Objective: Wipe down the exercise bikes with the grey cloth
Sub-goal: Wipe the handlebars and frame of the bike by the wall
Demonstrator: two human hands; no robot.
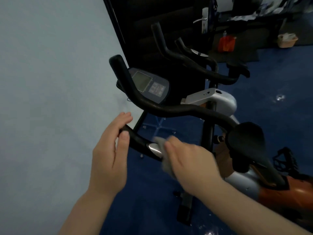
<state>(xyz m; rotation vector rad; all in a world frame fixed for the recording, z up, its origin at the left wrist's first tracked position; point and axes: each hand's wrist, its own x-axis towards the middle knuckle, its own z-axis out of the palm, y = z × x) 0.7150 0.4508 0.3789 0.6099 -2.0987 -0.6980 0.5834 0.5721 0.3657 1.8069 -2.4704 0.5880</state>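
An exercise bike with a black curved handlebar (177,110), a grey console (149,85) and a black saddle (247,143) stands in front of me. My right hand (191,160) presses the grey cloth (163,150) around the lower handle (140,141), beside its silver sensor plate (153,147); the hand looks blurred. My left hand (111,153) holds the end of that same lower handle, fingers curled over it and thumb on top. A second bike's black handlebar (186,60) stands just behind the first.
A pale wall (50,82) runs along the left. The floor (279,107) is blue. Behind the bikes is a dark door with a silver lever handle (202,19). An orange bag (226,43) and a small basket (287,40) sit at the far right.
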